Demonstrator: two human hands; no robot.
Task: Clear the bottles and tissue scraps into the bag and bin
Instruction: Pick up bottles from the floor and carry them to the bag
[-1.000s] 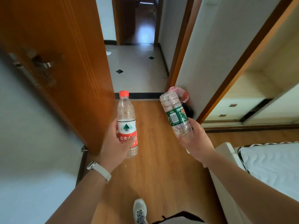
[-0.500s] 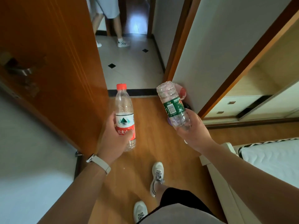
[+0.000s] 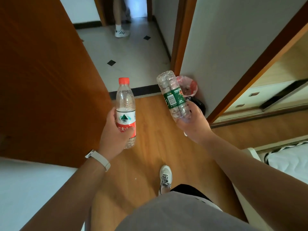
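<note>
Clear plastic, two bottles: your L hand (image 3: 115, 130) wraps the red-cap bottle (image 3: 125, 104), held upright; your R hand (image 3: 195, 125) grips the green-label bottle (image 3: 171, 94) at its neck end, base tilted up twd the pink-lined bin (image 3: 188, 85) and black bag (image 3: 199, 104) by the wall. Risk: the bin mouth looks small, so a toss from here may glance off the rim & roll; light, ribbed plastic could slip. Setting: wood-laminate floor (image 3: 158, 147), open door (image 3: 41, 80) at L, bed (image 3: 290, 160) corner at R, tiled hall (image 3: 130, 52) beyond w/ another person's shoe (image 3: 121, 32).

We see two clear glossy plastic bottles (image 3: 126, 105) (image 3: 173, 95), a glossy wood-look floor (image 3: 155, 144) and a smooth varnished wooden door (image 3: 45, 80).
</note>
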